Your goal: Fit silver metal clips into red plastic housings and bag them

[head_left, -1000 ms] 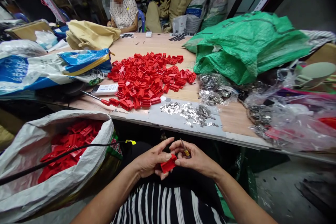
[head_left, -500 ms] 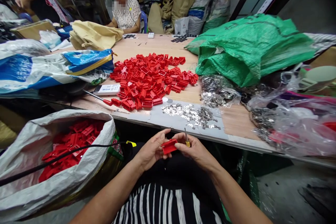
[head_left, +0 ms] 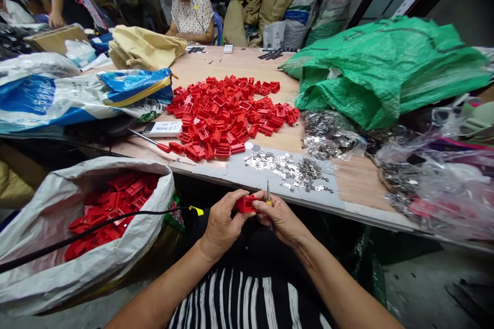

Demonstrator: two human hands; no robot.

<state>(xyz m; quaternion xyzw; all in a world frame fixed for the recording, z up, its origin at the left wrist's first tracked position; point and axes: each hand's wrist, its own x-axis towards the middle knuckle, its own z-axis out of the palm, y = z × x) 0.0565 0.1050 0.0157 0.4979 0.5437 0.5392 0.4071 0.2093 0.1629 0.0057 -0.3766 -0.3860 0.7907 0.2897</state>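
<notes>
Taking the heap of red parts (head_left: 231, 115) on the desk (head_left: 358, 180) as the landmark: far to its lower left, off the desk edge, a white sack (head_left: 88, 252) stands open with more red pieces inside and a black cable (head_left: 96, 226) lying across its mouth. Just left of the heap lie a red-handled screwdriver (head_left: 150, 141) and a white labelled box (head_left: 162, 128). Straight below the heap, in front of the desk edge and over the lap, the left hand (head_left: 222, 223) pinches a single red plastic piece (head_left: 246, 203) between thumb and fingers, closed around its left end. The piece looks small, light and stiff, a moulded shell with hard edges; it should bear a firm pinch by its side walls without bending, though smooth plastic may slip if held only by a corner. The right hand (head_left: 280, 218) is curled on the piece's right end and also grips a small yellow-handled tool (head_left: 268, 196), tip upward. Right of the heap lies a scatter of small metal clips (head_left: 287, 167), thin and easily lost, and beyond it a green sack (head_left: 378, 69).
</notes>
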